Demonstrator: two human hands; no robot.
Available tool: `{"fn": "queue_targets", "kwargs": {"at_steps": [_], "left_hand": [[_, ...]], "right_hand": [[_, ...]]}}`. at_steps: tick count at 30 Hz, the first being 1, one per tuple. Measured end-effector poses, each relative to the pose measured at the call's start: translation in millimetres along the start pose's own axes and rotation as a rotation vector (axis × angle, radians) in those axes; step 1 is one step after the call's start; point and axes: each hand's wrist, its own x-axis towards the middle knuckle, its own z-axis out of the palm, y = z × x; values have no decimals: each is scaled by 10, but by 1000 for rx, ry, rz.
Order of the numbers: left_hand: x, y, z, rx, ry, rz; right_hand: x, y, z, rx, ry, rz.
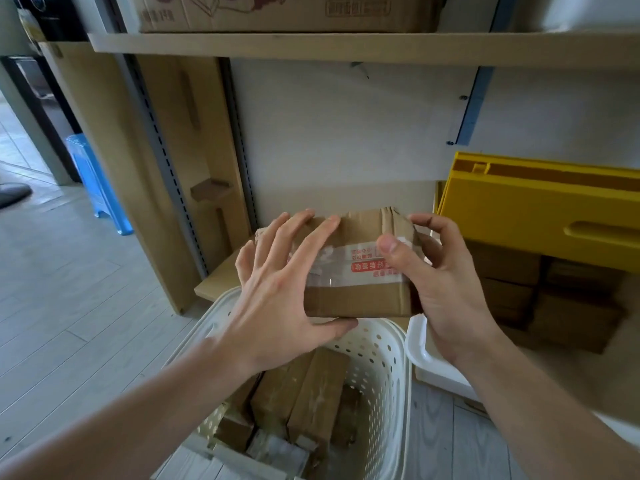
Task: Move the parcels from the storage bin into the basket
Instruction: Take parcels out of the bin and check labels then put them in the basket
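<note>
I hold a brown cardboard parcel [360,292] with clear tape and red print above the white perforated basket [384,351]. My left hand [277,296] grips its left side, fingers spread over the top and thumb underneath. My right hand [440,275] grips its right end, thumb on top and fingers curled round the far edge. Several cardboard parcels [311,396] lie inside the basket. The yellow storage bin [540,216] sits to the right on the shelf, with stacked brown parcels [554,299] below its rim.
A white container [426,358] stands just right of the basket. A wooden shelf board [346,46] with a large carton [277,12] runs overhead. A blue plastic stool [97,181] stands on the grey floor at the left.
</note>
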Motion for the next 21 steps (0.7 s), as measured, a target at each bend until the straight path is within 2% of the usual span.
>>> {"fn": "queue_targets", "kwargs": {"at_steps": [5,7,10,13,17,21], "left_hand": [[-15,-24,44,-190,-50,-56],[-21,-28,54,-296,-32,-80],[-15,-40,73,-443,-1,-101],[-24,-51,81,-600,-35,-104],[-32,59,36,-856,-154,-81],[-30,123,12,-1090,-57,-119]], "right_hand": [[-17,-18,-11,-27,-68,8],[-8,12,-18,-38,-102,71],[-5,90,-9,-37,-250,238],[-5,135,-5,-22,-357,333],[13,183,-7,-7,-345,292],[-2,192,12,-55,-344,178]]}}
